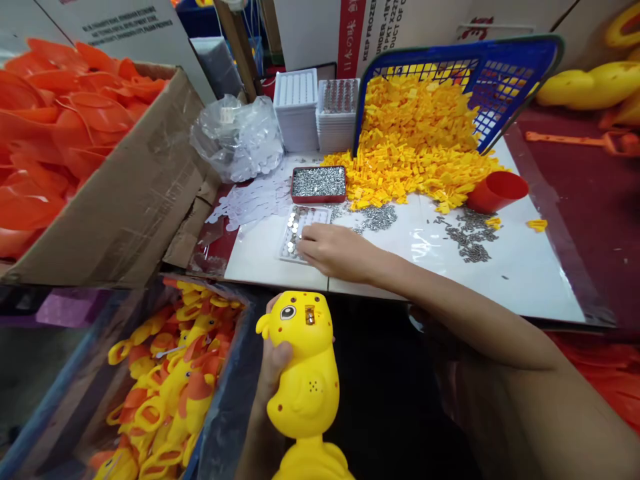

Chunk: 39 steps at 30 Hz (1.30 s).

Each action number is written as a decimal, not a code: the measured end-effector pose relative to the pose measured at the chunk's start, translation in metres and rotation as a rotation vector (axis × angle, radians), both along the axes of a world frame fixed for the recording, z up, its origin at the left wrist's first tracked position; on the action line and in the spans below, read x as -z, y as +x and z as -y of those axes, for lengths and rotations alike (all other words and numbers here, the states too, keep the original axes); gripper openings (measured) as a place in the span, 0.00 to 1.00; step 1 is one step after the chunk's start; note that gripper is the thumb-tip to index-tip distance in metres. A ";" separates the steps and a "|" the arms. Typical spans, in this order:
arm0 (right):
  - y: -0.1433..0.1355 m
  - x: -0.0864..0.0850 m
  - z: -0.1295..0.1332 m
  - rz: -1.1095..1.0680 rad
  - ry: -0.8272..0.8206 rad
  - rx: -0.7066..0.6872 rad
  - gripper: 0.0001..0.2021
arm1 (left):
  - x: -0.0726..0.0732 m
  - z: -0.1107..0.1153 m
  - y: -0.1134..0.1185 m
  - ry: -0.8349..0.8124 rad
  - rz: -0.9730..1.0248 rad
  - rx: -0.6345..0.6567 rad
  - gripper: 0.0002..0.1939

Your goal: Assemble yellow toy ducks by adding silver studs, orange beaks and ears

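Yellow duck-shaped toy before the table, my left hand curled round it; a loosened grip could drop it. My right fingers bunch over the white disc tray; whether they pinch a disc, I can't tell. A stray knuckle could scatter some. Counted: one toy held, one disc tray, two tray stacks, one blue basket, one red cup.

Yellow toy: lower end cut off by bottom picture edge. Left grip: most fingers hidden behind toy. Right grip, at the table's near edge: obscures part of white tray; fingertip contents not discernible. Carton: cut off at left picture edge.
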State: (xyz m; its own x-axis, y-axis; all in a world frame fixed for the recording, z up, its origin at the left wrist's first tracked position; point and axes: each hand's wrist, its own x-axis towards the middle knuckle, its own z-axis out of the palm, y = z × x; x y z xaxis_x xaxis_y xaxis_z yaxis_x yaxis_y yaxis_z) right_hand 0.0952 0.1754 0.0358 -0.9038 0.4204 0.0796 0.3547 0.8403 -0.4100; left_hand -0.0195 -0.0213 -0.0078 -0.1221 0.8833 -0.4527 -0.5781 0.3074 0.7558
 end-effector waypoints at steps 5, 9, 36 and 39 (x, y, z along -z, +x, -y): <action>0.040 -0.017 0.040 -0.402 -0.695 -0.112 0.07 | -0.008 -0.007 0.011 0.008 -0.044 -0.158 0.47; 0.063 -0.017 0.053 -0.397 -0.848 -0.039 0.05 | -0.005 -0.011 0.015 0.056 -0.064 -0.114 0.45; 0.129 -0.035 0.050 0.016 -1.018 0.118 0.25 | -0.011 -0.036 0.059 0.444 -0.288 0.278 0.37; 0.135 -0.032 0.052 0.011 -1.129 0.118 0.28 | -0.015 -0.039 0.063 0.431 -0.297 0.317 0.37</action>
